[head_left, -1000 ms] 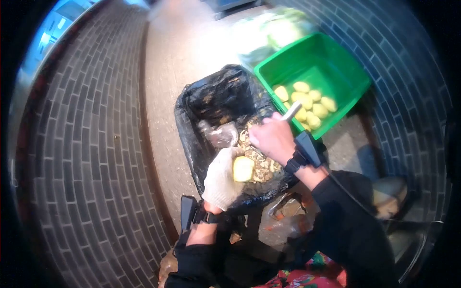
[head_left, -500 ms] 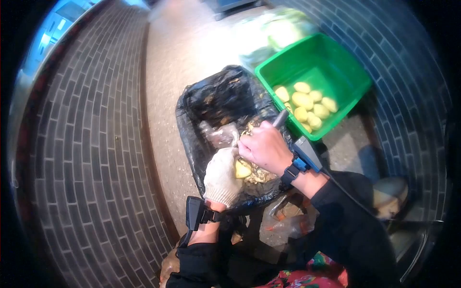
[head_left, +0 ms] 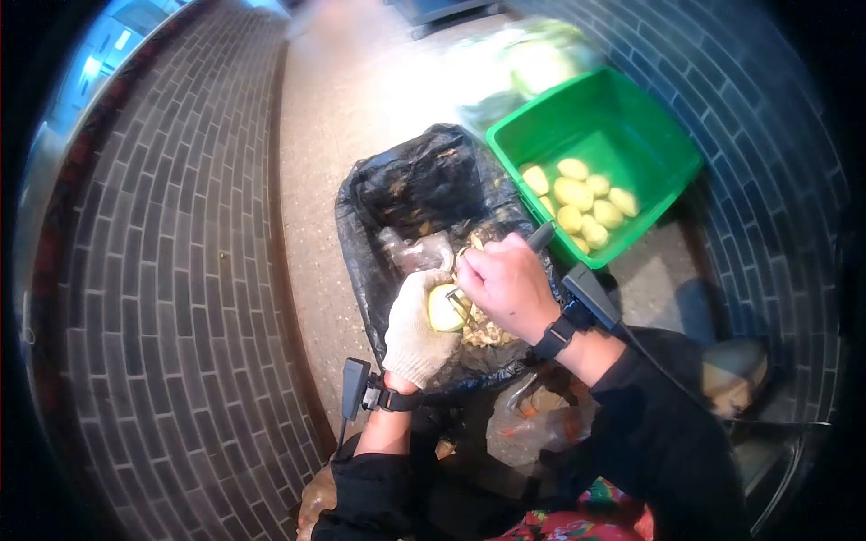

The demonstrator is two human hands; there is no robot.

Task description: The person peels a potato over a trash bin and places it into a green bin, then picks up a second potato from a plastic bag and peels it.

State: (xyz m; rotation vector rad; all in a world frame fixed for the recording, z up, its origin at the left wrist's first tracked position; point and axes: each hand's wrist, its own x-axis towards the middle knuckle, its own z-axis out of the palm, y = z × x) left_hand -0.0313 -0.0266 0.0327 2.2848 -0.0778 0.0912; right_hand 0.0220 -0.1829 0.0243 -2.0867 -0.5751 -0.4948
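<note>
Over the black-lined bin (head_left: 361, 261), my left hand (head_left: 415, 334), in a white knit glove, is closed around a pale yellow potato (head_left: 444, 311). My bare right hand (head_left: 510, 284) grips a peeler (head_left: 539, 238) whose dark handle sticks out past the fist toward the green tub. The peeler's metal head rests at the potato's right side. Below both hands, peelings (head_left: 487, 334) lie in the bin, with a crumpled clear plastic bag (head_left: 422, 252) beside them.
A green tub (head_left: 649, 126) holding several peeled potatoes (head_left: 574, 192) stands right of the bin. Behind it is a bag of pale green vegetables (head_left: 541, 59). Brick-patterned walls (head_left: 180, 243) rise on both sides. A clear bag (head_left: 541, 424) with orange bits lies near my legs.
The potato has turned in my left hand and more of its face shows. My right hand has shifted slightly right and down, bringing the peeler's head into view against the potato.
</note>
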